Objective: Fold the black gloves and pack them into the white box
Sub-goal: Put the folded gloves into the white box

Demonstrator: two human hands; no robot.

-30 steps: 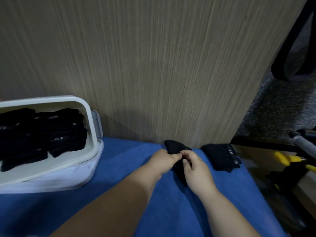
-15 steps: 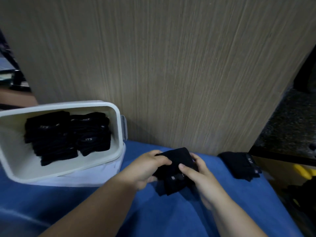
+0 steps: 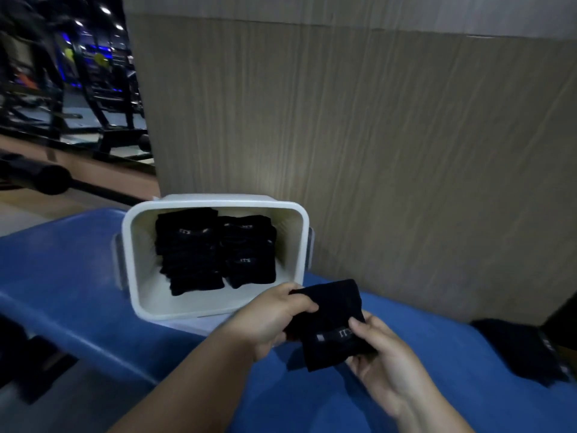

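Two hands hold one folded glove (image 3: 331, 323) between them, just above the blue worktop (image 3: 62, 276). The left hand (image 3: 271, 320) grips the glove's left edge with curled fingers. The right hand (image 3: 387, 367) pinches its lower right side, with the thumb pressed on the cloth beside a small white label. The glove hangs just right of the box's near corner and outside it. The white box (image 3: 140, 276) sits on the worktop, its open mouth turned toward the camera. Inside it, two stacks (image 3: 187, 248) of folded black gloves stand side by side. A loose glove (image 3: 524, 351) lies on the worktop well to the right of the box. A wood-grain panel (image 3: 374, 151) rises right behind the box. Blurred dark machines (image 3: 78, 89) stand far off to the box's left.
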